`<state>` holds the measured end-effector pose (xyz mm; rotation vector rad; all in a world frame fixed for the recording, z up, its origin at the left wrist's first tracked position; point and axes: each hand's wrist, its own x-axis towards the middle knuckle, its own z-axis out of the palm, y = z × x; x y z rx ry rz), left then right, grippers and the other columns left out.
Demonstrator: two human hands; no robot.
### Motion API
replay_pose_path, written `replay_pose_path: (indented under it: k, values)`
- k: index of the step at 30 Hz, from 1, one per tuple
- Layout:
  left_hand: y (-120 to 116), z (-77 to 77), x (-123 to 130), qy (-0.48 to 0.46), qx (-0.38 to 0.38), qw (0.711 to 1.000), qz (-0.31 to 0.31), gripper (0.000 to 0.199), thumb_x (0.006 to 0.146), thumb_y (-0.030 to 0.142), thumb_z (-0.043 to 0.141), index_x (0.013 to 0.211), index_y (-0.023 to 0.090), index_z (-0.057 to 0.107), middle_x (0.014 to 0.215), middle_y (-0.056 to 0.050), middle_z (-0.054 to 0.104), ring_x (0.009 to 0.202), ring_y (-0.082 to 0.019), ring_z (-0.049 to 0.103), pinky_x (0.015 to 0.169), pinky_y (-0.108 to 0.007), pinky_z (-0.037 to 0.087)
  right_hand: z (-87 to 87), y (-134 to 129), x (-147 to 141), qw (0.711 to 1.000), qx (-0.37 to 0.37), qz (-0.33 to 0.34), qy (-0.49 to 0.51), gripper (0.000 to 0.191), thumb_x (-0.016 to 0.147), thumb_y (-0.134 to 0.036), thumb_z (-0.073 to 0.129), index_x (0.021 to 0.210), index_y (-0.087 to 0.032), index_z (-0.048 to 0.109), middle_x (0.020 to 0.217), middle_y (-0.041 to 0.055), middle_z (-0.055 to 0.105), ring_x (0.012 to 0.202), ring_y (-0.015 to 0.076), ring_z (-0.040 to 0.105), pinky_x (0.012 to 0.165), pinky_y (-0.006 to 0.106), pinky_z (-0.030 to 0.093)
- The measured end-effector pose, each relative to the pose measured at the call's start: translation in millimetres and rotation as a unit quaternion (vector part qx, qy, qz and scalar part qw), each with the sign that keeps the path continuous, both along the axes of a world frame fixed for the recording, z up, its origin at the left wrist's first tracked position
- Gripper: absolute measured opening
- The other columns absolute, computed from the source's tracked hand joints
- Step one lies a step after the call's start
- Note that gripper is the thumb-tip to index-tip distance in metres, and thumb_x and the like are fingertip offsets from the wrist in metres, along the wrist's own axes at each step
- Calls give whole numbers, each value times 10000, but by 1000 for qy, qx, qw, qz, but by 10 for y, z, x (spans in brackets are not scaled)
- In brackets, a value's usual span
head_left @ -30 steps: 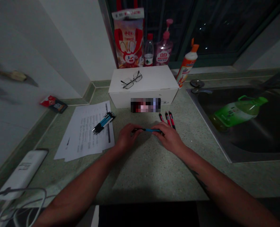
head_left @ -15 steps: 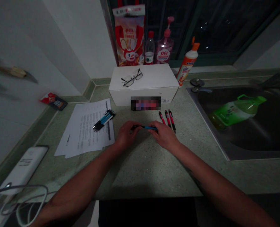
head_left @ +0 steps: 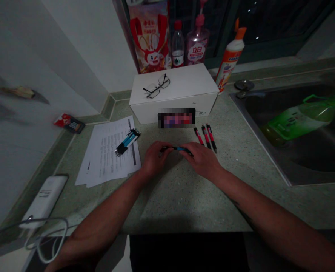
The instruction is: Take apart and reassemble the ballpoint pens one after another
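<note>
Blue and black, a thin pen (head_left: 181,149) is near the middle of the frame in the head view, held between two bare hands. The left hand (head_left: 155,158) is nearly closed, with its thumb and fingers pinching the black end. The right hand (head_left: 203,158) pinches the blue part the same way, its fingers curled in. A small bit of pen shows between them.

The hands have the same pen as a second ago, but the gap between them looks a bit smaller. The whole picture has tipped a little too. The green bottle (head_left: 300,119) in the sink (head_left: 300,168) now runs into the right edge, and the top of the red bag (head_left: 150,37) is cut off at the top.

Three red and black pens (head_left: 206,136) lie just past the right hand, as before. On the left side of the frame, a bunch of blue, black and white pens (head_left: 127,142) still lies on the papers (head_left: 105,162). The glasses (head_left: 158,87) have stayed on the white box (head_left: 181,85) in the upper middle. A dark thing with a blurred front (head_left: 176,118) stands against the box.
</note>
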<state>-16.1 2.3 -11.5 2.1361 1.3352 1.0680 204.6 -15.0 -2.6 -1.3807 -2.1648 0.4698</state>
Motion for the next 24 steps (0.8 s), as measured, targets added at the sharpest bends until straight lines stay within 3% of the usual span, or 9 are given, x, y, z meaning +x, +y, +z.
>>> replay_pose_path:
  k: [10,17,24]
  values:
    - [-12,1,2,8,-52,999,16,143,986,310,647,969,190,724,869,-42,747,755,-169,689,731,-305,568,77,-1,37,999,50,-5,-17,189,1039,-250,543,1118,-238,714,1086,90,715,1019,255,687,873,391,542]
    - [-7,-27,29,58,-5,997,-58,135,959,281,703,1071,225,754,939,-55,770,883,-221,706,806,-349,555,25,-4,19,996,58,26,-59,260,1068,-319,507,1194,-264,728,1076,89,721,994,256,662,889,407,524]
    - [78,10,-47,112,-24,993,16,121,944,196,637,981,211,750,923,-55,740,896,-221,672,838,-364,552,30,103,174,986,110,-8,-124,284,1035,-194,509,1157,-233,763,1089,122,722,1010,298,631,923,464,488]
